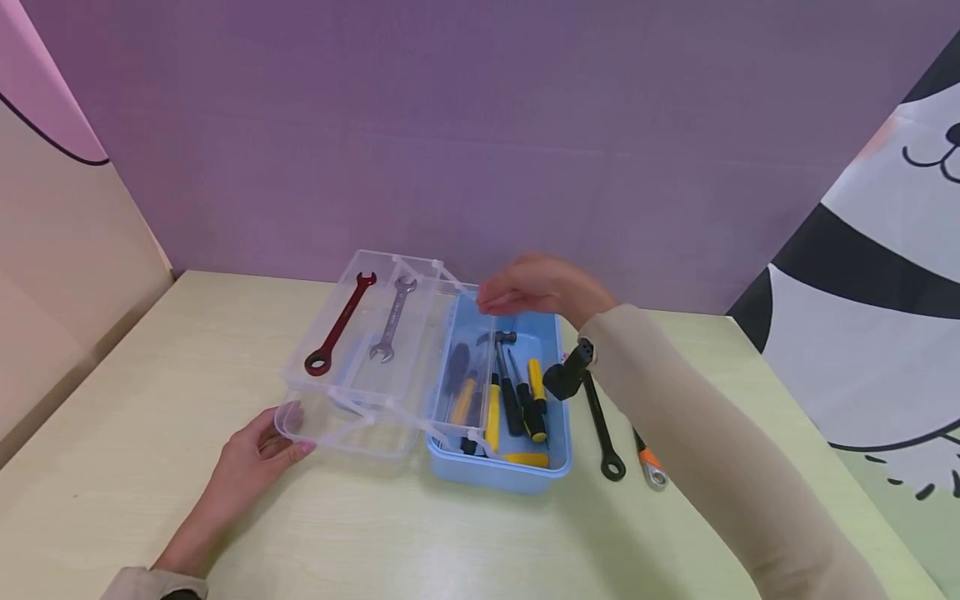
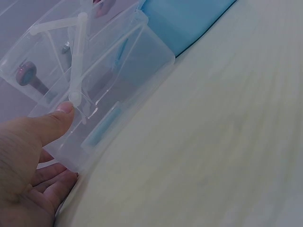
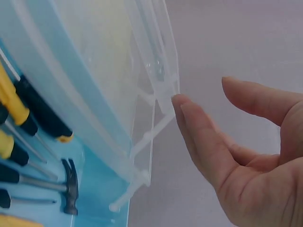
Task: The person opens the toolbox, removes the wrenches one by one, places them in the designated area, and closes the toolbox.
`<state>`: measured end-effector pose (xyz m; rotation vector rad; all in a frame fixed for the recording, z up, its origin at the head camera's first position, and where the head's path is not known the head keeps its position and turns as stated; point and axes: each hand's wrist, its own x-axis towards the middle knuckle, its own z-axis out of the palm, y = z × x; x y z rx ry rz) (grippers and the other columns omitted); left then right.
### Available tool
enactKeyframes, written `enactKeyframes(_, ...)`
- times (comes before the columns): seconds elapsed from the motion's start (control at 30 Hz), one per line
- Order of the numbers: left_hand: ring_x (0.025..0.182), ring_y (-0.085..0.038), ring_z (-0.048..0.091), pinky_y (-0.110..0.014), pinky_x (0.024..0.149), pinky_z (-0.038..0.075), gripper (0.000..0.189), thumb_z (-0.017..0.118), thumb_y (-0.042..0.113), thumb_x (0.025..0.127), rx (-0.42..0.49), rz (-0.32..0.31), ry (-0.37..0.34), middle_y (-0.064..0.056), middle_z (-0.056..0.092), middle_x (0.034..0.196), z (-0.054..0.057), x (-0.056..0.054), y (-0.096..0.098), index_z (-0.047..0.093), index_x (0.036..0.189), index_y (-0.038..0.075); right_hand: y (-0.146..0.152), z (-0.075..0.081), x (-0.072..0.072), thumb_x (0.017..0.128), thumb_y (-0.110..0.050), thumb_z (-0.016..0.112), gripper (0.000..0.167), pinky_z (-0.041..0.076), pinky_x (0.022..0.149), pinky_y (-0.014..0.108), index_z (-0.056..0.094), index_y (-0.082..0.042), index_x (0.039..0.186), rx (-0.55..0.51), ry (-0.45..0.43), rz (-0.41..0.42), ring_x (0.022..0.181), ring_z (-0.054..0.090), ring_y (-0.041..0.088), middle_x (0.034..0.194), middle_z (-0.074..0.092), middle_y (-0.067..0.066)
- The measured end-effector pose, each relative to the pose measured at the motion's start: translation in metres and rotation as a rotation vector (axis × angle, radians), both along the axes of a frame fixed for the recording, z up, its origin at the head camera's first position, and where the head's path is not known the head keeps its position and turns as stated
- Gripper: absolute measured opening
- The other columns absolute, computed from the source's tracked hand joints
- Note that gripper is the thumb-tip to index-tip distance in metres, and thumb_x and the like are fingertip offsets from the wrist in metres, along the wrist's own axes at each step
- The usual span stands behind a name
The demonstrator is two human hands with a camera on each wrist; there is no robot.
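Clear trays: A hinged, see-through plastic tray section [image 1: 365, 325] is swung out to the left of the box, above the table; its inner part overlaps the box's left side.
My left hand: My left hand [image 1: 255, 458] grips the near left corner, thumb against one side and fingers behind, probably to steady the overhang.
My right hand: My right hand [image 1: 543, 287] is at the far end, fingers nearly straight, thumb apart, holding nothing; I cannot tell whether the fingertips touch the plastic.
Spanners in the tray: A dark red metal spanner [image 1: 341, 325] and a silver metal spanner [image 1: 393, 321] lie side by side, lengthwise, likely because the tray is long and narrow.
Toolbox: The pale blue plastic box [image 1: 498, 477] holds a small black claw hammer [image 1: 506, 337] and yellow-and-black handled tools [image 1: 537, 379], loosely heaped.
On the table: To the right, a black metal spanner [image 1: 602, 429] and an orange-handled metal tool [image 1: 651, 467], partly behind my sleeve, lie on the pale wood-grain table [image 1: 300, 533].
Only the left wrist view: My thumb tip lies beside a white plastic link arm [image 2: 77, 61].
Only the right wrist view: My right palm and the gap below my thumb show.
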<state>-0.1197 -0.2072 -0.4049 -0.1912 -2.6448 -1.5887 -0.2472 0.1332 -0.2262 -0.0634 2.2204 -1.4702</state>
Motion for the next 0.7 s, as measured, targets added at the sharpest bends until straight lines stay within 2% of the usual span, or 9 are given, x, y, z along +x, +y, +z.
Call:
enactKeyframes(0.1,0.114,-0.038,0.059,-0.023,0.086,0.055,0.057,0.069,0.018,0.089,-0.005,0.0,0.002,-0.031,0.055,0.127,0.0,0.0,0.0,0.044,0.133,-0.007,-0.007,0.001,0.0,0.092,-0.014,0.063,0.03,0.052,0.097,0.037,0.059,0.002,0.117,0.019,0.012,0.005,0.096,0.068,0.022,0.114,0.065,0.014)
enactKeyframes(0.2,0.114,-0.038,0.059,-0.023,0.086,0.055,0.058,0.068,0.018,0.089,-0.006,-0.002,0.004,-0.031,0.055,0.127,0.0,0.0,0.0,0.044,0.134,-0.007,-0.016,0.002,-0.001,0.093,-0.013,0.061,0.031,0.05,0.099,0.037,0.059,0.003,0.12,0.008,-0.002,0.008,0.096,0.068,0.021,0.122,0.062,0.018)
enactKeyframes(0.33,0.117,-0.039,0.057,-0.027,0.089,0.055,0.059,0.068,0.019,0.089,-0.006,0.002,-0.016,-0.032,0.053,0.13,0.0,0.0,0.001,0.042,0.135,-0.007,-0.028,0.002,-0.003,0.095,-0.012,0.058,0.036,0.047,0.103,0.038,0.054,0.005,0.126,-0.036,-0.032,0.015,0.11,0.063,0.031,0.131,0.056,0.023)
enactKeyframes(0.43,0.119,-0.039,0.056,-0.029,0.09,0.054,0.06,0.068,0.019,0.089,-0.001,0.003,-0.031,-0.032,0.052,0.131,0.001,0.0,0.001,0.042,0.136,-0.007,-0.036,0.004,-0.001,0.096,-0.013,0.056,0.038,0.046,0.104,0.04,0.052,0.005,0.129,-0.057,-0.041,0.019,0.12,0.057,0.034,0.132,0.056,0.022)
enactKeyframes(0.7,0.119,-0.039,0.055,-0.029,0.09,0.054,0.06,0.069,0.018,0.089,0.016,-0.003,-0.034,-0.032,0.052,0.131,0.0,-0.001,0.004,0.041,0.136,-0.007,-0.061,0.003,-0.001,0.094,-0.01,0.058,0.037,0.05,0.1,0.038,0.054,0.005,0.128,-0.094,-0.074,-0.05,0.113,0.062,0.032,0.127,0.06,0.022)
